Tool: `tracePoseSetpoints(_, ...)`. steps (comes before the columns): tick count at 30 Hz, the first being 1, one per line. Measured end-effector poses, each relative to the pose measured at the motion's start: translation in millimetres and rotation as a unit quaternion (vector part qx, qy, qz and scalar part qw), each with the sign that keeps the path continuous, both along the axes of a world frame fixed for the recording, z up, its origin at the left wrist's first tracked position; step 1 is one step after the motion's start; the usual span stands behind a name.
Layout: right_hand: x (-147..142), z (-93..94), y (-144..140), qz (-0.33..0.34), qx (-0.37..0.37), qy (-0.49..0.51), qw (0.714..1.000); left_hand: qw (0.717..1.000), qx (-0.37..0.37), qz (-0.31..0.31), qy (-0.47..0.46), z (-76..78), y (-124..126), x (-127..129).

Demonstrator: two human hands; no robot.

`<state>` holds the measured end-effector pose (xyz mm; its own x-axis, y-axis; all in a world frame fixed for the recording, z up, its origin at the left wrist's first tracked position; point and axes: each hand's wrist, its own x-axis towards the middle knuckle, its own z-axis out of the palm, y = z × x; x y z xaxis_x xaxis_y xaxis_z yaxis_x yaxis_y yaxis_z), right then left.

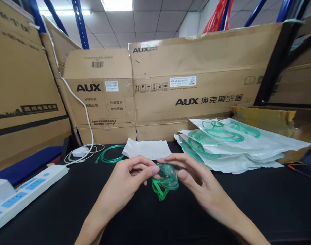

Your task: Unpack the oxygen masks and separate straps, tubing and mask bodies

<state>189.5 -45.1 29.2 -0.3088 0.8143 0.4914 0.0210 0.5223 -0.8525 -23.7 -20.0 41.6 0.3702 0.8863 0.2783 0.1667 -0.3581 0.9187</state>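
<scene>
A clear green oxygen mask (pixel 168 177) is up between my two hands above the black table. My left hand (pixel 136 172) pinches its left side between thumb and fingers. Around its far and right sides curves my right hand (pixel 194 175), with the fingertips at the top and the thumb against the edge. A bright green elastic strap (pixel 159 190) hangs below the mask. Behind my hands a white pouch (pixel 147 148) lies flat. Left of the pouch is a coil of green tubing (pixel 110 154).
White pouches (pixel 221 143) with green tubing inside are piled at the back right. A power strip (pixel 30 192) and a white cable (pixel 87 115) run along the left. Cardboard boxes (pixel 196 61) wall the back of the black table (pixel 135 221).
</scene>
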Motion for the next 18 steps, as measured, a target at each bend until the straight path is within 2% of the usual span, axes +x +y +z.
tracePoseSetpoints(2, -1.6, 1.5, 0.3, -0.054, 0.034, -0.023, 0.998, 1.000, 0.002, -0.001, 0.008, 0.8, -1.2, 0.7)
tracePoseSetpoints(4, -3.7, 2.5, 0.7, -0.080, 0.045, -0.033, 0.995, 1.000, 0.007, 0.002, 0.024, 0.9, -2.0, 1.8)
tracePoseSetpoints(8, -6.4, 1.9, 0.9, -0.071, 0.032, -0.015, 0.997, 0.999, 0.007, -0.008, 0.031, -1.2, -1.5, 4.4)
tracePoseSetpoints(18, -7.8, -7.3, 1.8, -0.089, 0.061, -0.016, 0.994, 0.998, -0.013, -0.059, 0.020, -5.0, -0.6, 6.5)
